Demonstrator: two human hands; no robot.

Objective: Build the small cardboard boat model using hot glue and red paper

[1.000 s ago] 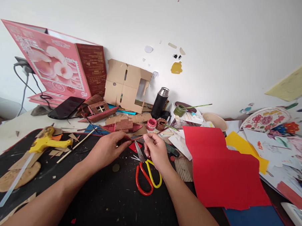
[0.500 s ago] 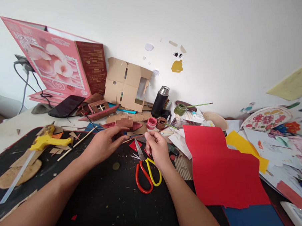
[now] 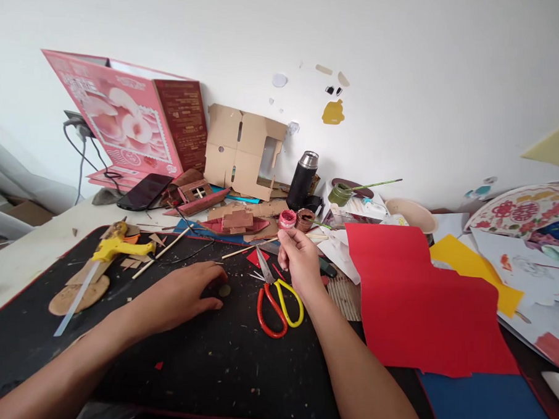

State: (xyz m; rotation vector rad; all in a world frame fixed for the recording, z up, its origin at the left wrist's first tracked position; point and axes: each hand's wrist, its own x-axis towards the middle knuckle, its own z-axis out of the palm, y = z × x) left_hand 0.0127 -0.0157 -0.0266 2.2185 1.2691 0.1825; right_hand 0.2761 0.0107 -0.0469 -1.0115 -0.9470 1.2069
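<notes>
Yellow glue gun (image 3: 120, 247): on the black mat (image 3: 170, 390), beyond and left of the left grip. Pale stick (image 3: 163, 251): on the mat, between glue gun and left grip. Left grip (image 3: 193, 293): thumb and fingers spread, holding nothing; low over the mat, contact not determinable. Red model boat (image 3: 234, 223): on the worktop (image 3: 31, 257), beyond both grips. Scissors (image 3: 267, 272): on the mat between the grips, just beside the right one. Right grip (image 3: 301, 260): thumb and forefinger pinched; any part between them not discernible. Red sheet (image 3: 417, 296): right of the right grip.
</notes>
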